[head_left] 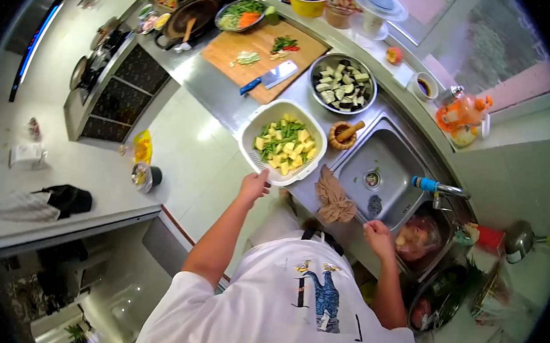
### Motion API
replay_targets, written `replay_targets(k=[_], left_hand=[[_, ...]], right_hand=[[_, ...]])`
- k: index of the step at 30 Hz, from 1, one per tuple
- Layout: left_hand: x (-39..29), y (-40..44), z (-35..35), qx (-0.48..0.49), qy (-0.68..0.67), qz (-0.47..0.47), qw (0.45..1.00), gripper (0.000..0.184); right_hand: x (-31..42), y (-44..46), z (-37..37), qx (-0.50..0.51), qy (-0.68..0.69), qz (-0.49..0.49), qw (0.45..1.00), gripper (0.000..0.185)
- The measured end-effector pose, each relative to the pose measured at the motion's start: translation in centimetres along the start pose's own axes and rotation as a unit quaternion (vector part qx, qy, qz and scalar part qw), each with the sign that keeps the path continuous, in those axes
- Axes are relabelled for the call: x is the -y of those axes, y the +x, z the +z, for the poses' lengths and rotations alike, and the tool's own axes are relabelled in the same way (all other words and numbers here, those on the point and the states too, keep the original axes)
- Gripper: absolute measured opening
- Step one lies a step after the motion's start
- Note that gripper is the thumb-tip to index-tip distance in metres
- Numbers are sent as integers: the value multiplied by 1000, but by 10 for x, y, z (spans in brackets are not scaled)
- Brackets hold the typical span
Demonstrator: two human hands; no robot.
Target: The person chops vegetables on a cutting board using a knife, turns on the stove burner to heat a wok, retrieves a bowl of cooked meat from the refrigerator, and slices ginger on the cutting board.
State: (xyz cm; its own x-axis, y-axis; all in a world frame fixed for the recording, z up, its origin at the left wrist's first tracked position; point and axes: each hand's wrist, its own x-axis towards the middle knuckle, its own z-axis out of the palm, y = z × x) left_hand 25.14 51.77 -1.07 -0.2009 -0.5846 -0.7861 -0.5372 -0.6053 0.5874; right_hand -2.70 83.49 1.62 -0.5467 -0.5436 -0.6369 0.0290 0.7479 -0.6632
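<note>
My left hand [255,188] is closed on the near rim of a white plastic colander [247,145]. Cut yellow potato chunks [287,152] and green bean pieces [266,139] lie inside it. The colander is at the counter's front edge, partly out over the floor. By the front edge of the sink [389,138] is my right hand [379,238], its fingers curled together; whether anything is between them is hidden. A crumpled brown cloth [335,198] lies on the counter between the hands, left of the sink.
A cleaver [275,76] rests on a wooden cutting board [232,47] with chopped vegetables. Nearby are a steel bowl of cut eggplant [343,84] and a mortar with pestle [344,134]. The faucet [440,186] reaches over the sink; a plastic bag [418,237] sits in the second basin.
</note>
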Motion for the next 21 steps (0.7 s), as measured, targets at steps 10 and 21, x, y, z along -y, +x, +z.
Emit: replay_targets(k=[10,21], left_hand=[[-38,75,-82,-112,-14,117,987,31],[-150,164,-105,-18,159,259,953,28]], right_hand=[[139,115,-12,-151,20,-90,984,18],[272,284,45,-133,-179,-113,968,38]])
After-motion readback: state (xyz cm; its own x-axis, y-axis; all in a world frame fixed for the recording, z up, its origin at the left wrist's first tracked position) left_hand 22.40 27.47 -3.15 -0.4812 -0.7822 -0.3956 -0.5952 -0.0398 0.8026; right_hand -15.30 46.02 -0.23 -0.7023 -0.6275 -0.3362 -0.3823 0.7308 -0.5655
